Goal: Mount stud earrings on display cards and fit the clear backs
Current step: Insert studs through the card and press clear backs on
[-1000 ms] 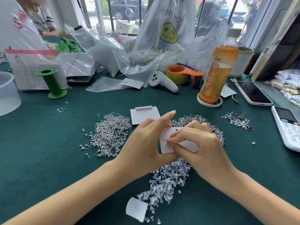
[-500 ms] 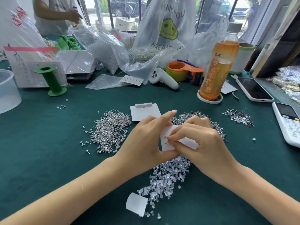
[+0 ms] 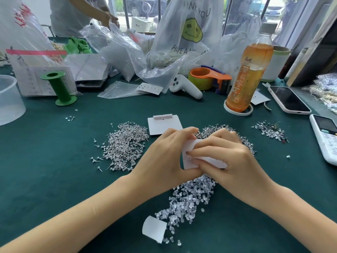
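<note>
Left hand [image 3: 164,157] and right hand [image 3: 235,161] both pinching white display card [image 3: 189,163].

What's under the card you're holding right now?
Under the held card: the clear backs pile and, farther back, a stud heap. The left hand and right hand cover the card's underside.

The clear plastic bag [image 3: 189,31] at twelve o'clock shows "THANK YOU", partly cut, and "HAVE A N…" under a smiley face.
</note>
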`<state>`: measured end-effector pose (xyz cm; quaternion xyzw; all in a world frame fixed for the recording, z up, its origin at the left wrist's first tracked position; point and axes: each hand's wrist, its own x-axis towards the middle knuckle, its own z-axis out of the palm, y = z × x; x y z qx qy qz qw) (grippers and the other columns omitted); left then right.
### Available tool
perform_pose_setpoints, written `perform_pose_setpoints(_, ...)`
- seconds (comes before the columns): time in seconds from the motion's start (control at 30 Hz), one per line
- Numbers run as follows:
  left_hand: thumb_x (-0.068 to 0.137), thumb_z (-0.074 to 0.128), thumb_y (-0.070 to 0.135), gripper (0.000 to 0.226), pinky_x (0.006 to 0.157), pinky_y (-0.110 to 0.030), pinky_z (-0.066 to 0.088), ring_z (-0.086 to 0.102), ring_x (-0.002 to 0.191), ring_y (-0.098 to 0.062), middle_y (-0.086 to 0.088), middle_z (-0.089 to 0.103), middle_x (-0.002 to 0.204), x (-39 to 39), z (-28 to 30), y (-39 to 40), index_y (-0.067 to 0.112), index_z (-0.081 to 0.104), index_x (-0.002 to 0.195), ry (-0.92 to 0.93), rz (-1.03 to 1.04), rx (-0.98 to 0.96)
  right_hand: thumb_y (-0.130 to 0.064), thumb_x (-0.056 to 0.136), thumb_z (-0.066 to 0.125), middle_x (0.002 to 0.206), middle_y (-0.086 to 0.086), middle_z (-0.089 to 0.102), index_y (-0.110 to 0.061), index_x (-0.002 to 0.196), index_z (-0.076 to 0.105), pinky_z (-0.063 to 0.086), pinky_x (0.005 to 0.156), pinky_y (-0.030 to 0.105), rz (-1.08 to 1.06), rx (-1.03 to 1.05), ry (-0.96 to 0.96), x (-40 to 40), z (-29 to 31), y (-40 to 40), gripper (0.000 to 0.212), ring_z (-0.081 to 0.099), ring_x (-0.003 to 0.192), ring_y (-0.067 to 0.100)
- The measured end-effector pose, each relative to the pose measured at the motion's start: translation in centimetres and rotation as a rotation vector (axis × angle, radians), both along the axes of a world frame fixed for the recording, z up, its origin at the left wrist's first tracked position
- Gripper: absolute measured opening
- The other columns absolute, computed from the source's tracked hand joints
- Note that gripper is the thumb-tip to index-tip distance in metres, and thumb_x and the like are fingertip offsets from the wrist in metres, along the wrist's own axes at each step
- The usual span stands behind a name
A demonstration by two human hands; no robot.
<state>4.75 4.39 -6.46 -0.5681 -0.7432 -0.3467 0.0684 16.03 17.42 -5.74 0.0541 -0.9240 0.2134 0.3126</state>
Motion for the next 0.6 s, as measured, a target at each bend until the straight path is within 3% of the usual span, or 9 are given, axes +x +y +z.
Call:
perform_pose_setpoints(0.13, 0.067, 0.076, 0.049, 0.084, 0.091, -0.024, 0.043, 0.055, 0.109, -0.013, 0.003, 0.064, 0.114, -0.1, 0.3, -0.2, 0.008, 0.046, 0.134, -0.037, 0.0, -0.017, -0.021, 0.082, 0.068, 0.097, -0.008, 0.069, -0.017, 0.096, 0.074, 0.043, 0.089, 0.025, -0.073, -0.19, 0.037, 0.4, 0.4, 0.7, 0.016, 0.057, 0.098, 0.013)
perform_pose_setpoints(0.2, 0.066, 0.077, 0.053, 0.088, 0.091, -0.019, 0.04, 0.051, 0.11, -0.008, 0.006, 0.063, 0.116, -0.2, 0.3, -0.2, 0.013, 0.041, 0.137, -0.074, 0.01, -0.044, -0.024, 0.085, 0.068, 0.1, -0.01, 0.067, -0.021, 0.094, 0.073, 0.04, 0.093, 0.02, -0.202, -0.269, 0.082, 0.6, 0.4, 1.7, 0.011, 0.055, 0.104, 0.008)
perform_pose_setpoints(0.3, 0.065, 0.073, 0.057, 0.089, 0.09, -0.017, 0.039, 0.048, 0.107, -0.001, 0.011, 0.062, 0.117, -0.3, 0.4, -0.4, 0.021, 0.038, 0.139, -0.161, 0.018, -0.055, -0.023, 0.083, 0.071, 0.104, -0.008, 0.065, -0.026, 0.084, 0.071, 0.036, 0.096, 0.023, -0.364, -0.345, 0.013, 1.1, 0.0, 3.6, 0.003, 0.05, 0.111, 0.009)
perform_pose_setpoints(0.43, 0.064, 0.069, 0.063, 0.09, 0.091, -0.013, 0.038, 0.049, 0.106, 0.004, 0.015, 0.06, 0.117, -0.4, 0.3, -0.7, 0.027, 0.036, 0.139, -0.227, 0.03, -0.068, -0.02, 0.076, 0.077, 0.11, -0.002, 0.064, -0.022, 0.073, 0.073, 0.027, 0.098, 0.026, -0.412, -0.167, -0.159, 1.7, -0.9, 4.8, 0.005, 0.048, 0.115, 0.017)
perform_pose_setpoints(0.6, 0.064, 0.068, 0.063, 0.09, 0.089, -0.002, 0.029, 0.046, 0.105, 0.004, 0.012, 0.06, 0.114, -0.7, 0.2, -1.0, 0.024, 0.037, 0.139, -0.171, 0.036, -0.089, -0.017, 0.068, 0.085, 0.114, 0.006, 0.066, -0.019, 0.073, 0.076, 0.032, 0.099, 0.039, -0.411, 0.008, -0.259, 1.6, -1.5, 4.9, 0.011, 0.05, 0.118, 0.029)
